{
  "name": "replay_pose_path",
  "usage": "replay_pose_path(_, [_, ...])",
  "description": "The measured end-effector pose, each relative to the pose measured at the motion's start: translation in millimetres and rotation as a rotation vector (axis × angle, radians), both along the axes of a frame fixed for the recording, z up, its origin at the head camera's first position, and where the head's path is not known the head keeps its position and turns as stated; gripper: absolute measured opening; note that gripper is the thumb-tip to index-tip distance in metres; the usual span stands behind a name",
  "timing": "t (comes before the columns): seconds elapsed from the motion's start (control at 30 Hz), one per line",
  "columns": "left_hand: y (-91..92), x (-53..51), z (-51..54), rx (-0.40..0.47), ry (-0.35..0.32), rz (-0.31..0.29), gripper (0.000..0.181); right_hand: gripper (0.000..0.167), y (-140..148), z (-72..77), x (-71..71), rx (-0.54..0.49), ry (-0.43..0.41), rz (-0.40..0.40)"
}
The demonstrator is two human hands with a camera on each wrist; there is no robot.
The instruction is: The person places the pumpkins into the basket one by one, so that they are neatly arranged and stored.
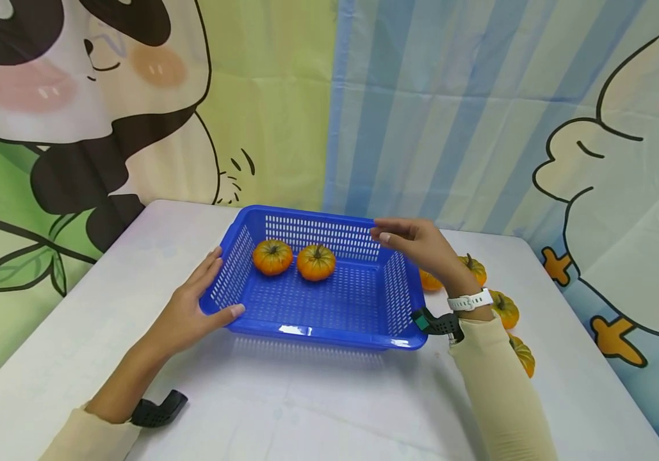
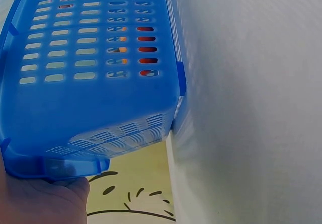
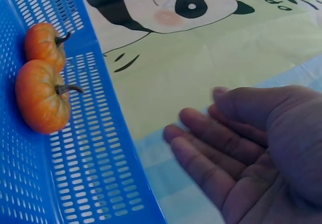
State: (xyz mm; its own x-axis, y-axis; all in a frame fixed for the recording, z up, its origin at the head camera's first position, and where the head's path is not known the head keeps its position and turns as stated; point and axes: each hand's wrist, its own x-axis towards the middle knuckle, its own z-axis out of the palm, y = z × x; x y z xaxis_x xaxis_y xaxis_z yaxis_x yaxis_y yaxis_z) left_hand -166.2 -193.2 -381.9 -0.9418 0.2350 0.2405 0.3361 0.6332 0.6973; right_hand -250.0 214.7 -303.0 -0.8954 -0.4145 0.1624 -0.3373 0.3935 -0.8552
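From the head view, I see a blue basket [image 1: 335, 336] on the white tabletop [image 1: 306, 410], with two orange pumpkins [image 1: 316, 262] sitting side by side toward its far left. The left hand [image 1: 189, 308] rests at the basket's left end, its grip loose, fingers extended along the outside and thumb over the near corner. The right hand [image 1: 412, 242] hovers over the far right corner, its grip released. Only here do the loose pumpkins [image 1: 505, 310] show, at least four, to the right of the basket; the right forearm, with its white wristband [image 1: 470, 299] and pale sleeve [image 1: 502, 378], partly blocks them. A cartoon cloth [image 1: 271, 96] hangs behind. The left wrist view gives me the basket's outer wall instead, orange and red patches peeking through the slots, the left fingers partly hidden at the rim. The right wrist view shows the right palm, fingers slightly bent, and the two basket pumpkins sideways on, their dark stems [image 3: 70, 88] sticking out clearly.
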Motion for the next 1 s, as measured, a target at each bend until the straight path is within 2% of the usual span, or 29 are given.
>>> replay_pose_path(0.2, [0.4, -0.1, 0.6, 0.003, 0.008, -0.005, 0.097, 0.038, 14.0, -1.0, 17.7, -0.074, 0.153, -0.075])
replay_pose_path(0.27, [0.3, 0.0, 0.9, 0.001, 0.013, -0.004, 0.097, 0.039, 18.3, -2.4, 21.1, -0.118, 0.172, -0.100])
replay_pose_path(0.37, [0.3, 0.3, 1.9, 0.005, 0.014, -0.004, 0.096, 0.040, 25.1, -5.5, 24.1, -0.149, 0.174, -0.147])
replay_pose_path(0.53, [0.6, 1.4, 1.6, 0.006, 0.002, -0.003, 0.096, 0.040, 37.3, -15.9, 26.8, -0.142, 0.179, -0.210])
replay_pose_path(0.77, [1.1, 0.3, 0.8, 0.008, 0.008, -0.010, 0.095, 0.041, 52.0, -31.5, 29.0, -0.139, 0.215, -0.342])
replay_pose_path(1.0, [0.9, 0.9, 1.2, -0.002, 0.013, 0.001, 0.095, 0.042, 61.6, -42.6, 22.6, -0.111, 0.225, -0.384])
